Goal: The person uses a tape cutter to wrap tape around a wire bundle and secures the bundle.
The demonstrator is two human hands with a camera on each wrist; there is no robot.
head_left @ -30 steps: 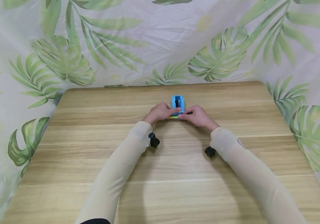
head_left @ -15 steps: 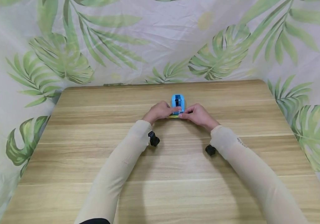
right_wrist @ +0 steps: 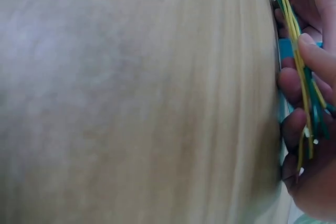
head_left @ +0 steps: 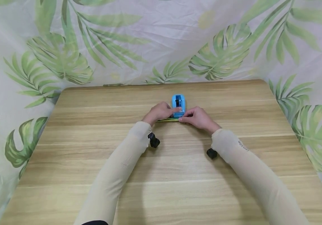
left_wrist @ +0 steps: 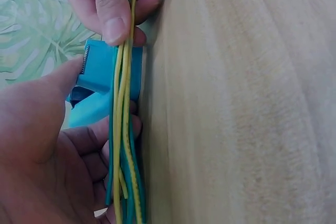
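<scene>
Near the far side of the table, my left hand (head_left: 161, 112) grips a light-blue tape dispenser (head_left: 174, 102). Its thumb presses near the toothed cutter, and the other fingers curl at the dispenser's lower side, as the left wrist view shows. My right hand (head_left: 198, 117) pinches a bundle of thin green and yellow wires (left_wrist: 122, 103) between thumb and fingers. The bundle runs sideways across the dispenser's front, close over the table, and its loose ends pass by my left fingers. In the right wrist view, other wire ends stick out past my right fingertips.
The wood-grain table (head_left: 175, 193) has its back edge just beyond the dispenser. A leaf-printed cloth (head_left: 161, 40) hangs behind it and along both sides. Black wrist cameras sit under both sleeved forearms.
The wire bundle has shifted slightly toward me and now shows farther out to the left. My right hand has moved a little nearer and left; my left hand stays on the dispenser.
</scene>
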